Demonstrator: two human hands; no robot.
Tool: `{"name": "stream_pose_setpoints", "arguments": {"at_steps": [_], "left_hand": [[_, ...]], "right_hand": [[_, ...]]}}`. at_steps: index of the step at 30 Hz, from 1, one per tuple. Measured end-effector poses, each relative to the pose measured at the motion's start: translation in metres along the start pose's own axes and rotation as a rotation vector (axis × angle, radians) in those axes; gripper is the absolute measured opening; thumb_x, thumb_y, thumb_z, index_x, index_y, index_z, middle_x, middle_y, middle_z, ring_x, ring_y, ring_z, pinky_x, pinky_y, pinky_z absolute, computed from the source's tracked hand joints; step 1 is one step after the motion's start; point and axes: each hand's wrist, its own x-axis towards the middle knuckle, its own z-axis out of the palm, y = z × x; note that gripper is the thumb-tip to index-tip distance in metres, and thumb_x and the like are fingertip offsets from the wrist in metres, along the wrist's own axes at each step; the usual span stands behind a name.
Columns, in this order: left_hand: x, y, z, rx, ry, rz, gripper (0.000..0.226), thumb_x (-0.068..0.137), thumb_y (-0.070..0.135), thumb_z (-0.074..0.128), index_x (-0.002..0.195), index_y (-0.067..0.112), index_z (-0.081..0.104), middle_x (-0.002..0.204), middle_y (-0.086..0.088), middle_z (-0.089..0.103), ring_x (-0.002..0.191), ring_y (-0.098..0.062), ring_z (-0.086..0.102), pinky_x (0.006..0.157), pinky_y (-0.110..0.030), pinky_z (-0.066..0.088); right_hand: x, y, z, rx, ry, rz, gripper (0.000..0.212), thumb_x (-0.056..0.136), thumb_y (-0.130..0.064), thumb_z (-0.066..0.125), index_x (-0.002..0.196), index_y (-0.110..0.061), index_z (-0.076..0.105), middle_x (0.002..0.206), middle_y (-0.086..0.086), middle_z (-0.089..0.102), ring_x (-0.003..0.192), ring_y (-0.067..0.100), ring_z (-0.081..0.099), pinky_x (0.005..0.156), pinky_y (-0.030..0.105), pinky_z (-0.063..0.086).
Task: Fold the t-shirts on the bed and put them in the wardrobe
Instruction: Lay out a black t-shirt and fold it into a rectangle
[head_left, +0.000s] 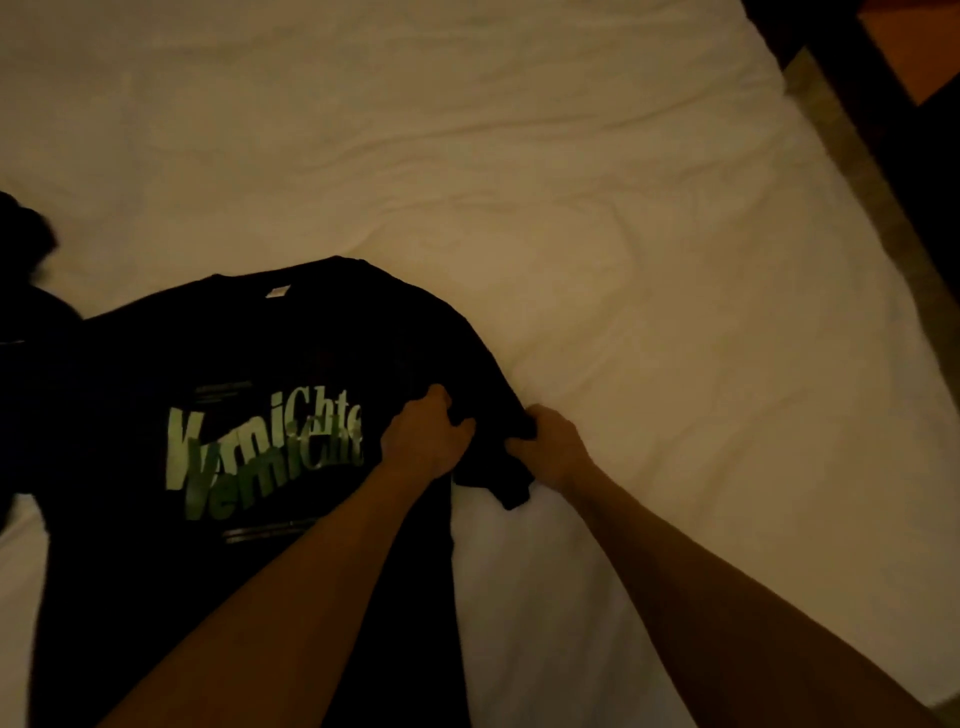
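Now both hands are working the shirt (249, 364) near the bed's (623, 260) right edge — left hand (423, 441) and right hand (550, 447) pinching the sleeve; soft, light, floppy — best gripped at seams.

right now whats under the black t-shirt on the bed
The black t-shirt lies print-up on the white bed sheet, which shows all around it. The left hand and right hand grip its sleeve. Whatever else lies beneath the shirt is covered.

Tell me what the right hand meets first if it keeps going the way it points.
Probably the black t-shirt's sleeve that the right hand already pinches, then the left hand; depth is unclear.
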Motion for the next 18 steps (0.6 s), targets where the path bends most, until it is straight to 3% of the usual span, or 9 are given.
{"name": "stream_pose_setpoints", "arguments": {"at_steps": [2,4,6,8,11,13,16,18], "left_hand": [[0.0,0.004,-0.001,-0.081,0.034,-0.055,0.038,0.095,0.046,0.058,0.113,0.013,0.054,0.102,-0.007,0.062,0.092,-0.027,0.061,0.07,-0.031,0.046],[0.002,0.005,-0.003,-0.169,0.073,-0.129,0.033,0.096,0.048,0.054,0.099,0.015,0.054,0.085,-0.002,0.058,0.081,-0.022,0.057,0.069,-0.031,0.045],[0.003,0.007,-0.004,-0.21,0.095,-0.161,0.038,0.098,0.049,0.049,0.083,0.015,0.053,0.074,-0.001,0.053,0.074,-0.023,0.056,0.065,-0.032,0.044],[0.003,0.01,-0.002,-0.303,0.104,-0.197,0.049,0.099,0.051,0.046,0.071,0.012,0.054,0.072,-0.008,0.06,0.07,-0.027,0.06,0.067,-0.035,0.051],[0.0,0.019,0.007,-0.581,0.076,-0.293,0.055,0.097,0.056,0.047,0.071,0.009,0.058,0.081,-0.016,0.069,0.075,-0.033,0.068,0.074,-0.046,0.06],[-0.004,0.024,0.013,-0.654,0.054,-0.351,0.044,0.096,0.051,0.052,0.079,0.01,0.057,0.089,-0.017,0.069,0.082,-0.034,0.069,0.076,-0.048,0.06],[-0.007,0.022,0.025,-0.711,0.076,-0.391,0.032,0.095,0.043,0.055,0.1,0.012,0.05,0.107,-0.015,0.064,0.093,-0.032,0.066,0.082,-0.048,0.059],[-0.009,0.02,0.031,-0.814,0.063,-0.433,0.056,0.081,0.062,0.061,0.107,0.013,0.053,0.104,-0.012,0.066,0.09,-0.031,0.067,0.08,-0.047,0.06]], "right_hand": [[-0.001,-0.006,-0.022,0.221,0.004,-0.01,0.008,0.087,-0.006,0.062,0.09,-0.008,0.055,0.085,0.008,0.059,0.08,0.024,0.059,0.068,0.036,0.049],[-0.001,-0.02,-0.046,0.522,-0.038,-0.034,0.024,0.09,-0.005,0.06,0.074,-0.013,0.046,0.07,0.002,0.049,0.064,0.015,0.052,0.06,0.028,0.042],[-0.004,-0.034,-0.064,0.793,-0.207,-0.002,0.031,0.097,-0.021,0.055,0.068,-0.015,0.047,0.065,-0.003,0.052,0.058,0.009,0.054,0.061,0.025,0.043],[-0.001,-0.038,-0.067,0.868,-0.305,0.122,0.041,0.1,-0.04,0.049,0.067,-0.015,0.051,0.067,-0.002,0.054,0.059,0.011,0.055,0.062,0.027,0.046],[0.008,-0.029,-0.045,0.79,-0.258,0.244,0.031,0.1,-0.034,0.054,0.086,-0.009,0.064,0.091,0.009,0.068,0.081,0.021,0.065,0.08,0.035,0.055],[0.007,-0.027,-0.028,0.754,-0.296,0.271,0.028,0.096,-0.027,0.062,0.102,0.0,0.067,0.1,0.014,0.072,0.09,0.026,0.07,0.079,0.034,0.058],[0.006,-0.029,-0.015,0.712,-0.312,0.274,0.04,0.09,-0.025,0.07,0.117,0.004,0.065,0.106,0.016,0.072,0.096,0.027,0.07,0.079,0.034,0.059],[0.01,-0.029,-0.018,0.655,-0.241,0.199,0.038,0.089,-0.019,0.07,0.12,0.002,0.064,0.109,0.017,0.071,0.097,0.029,0.07,0.084,0.036,0.059]]}}
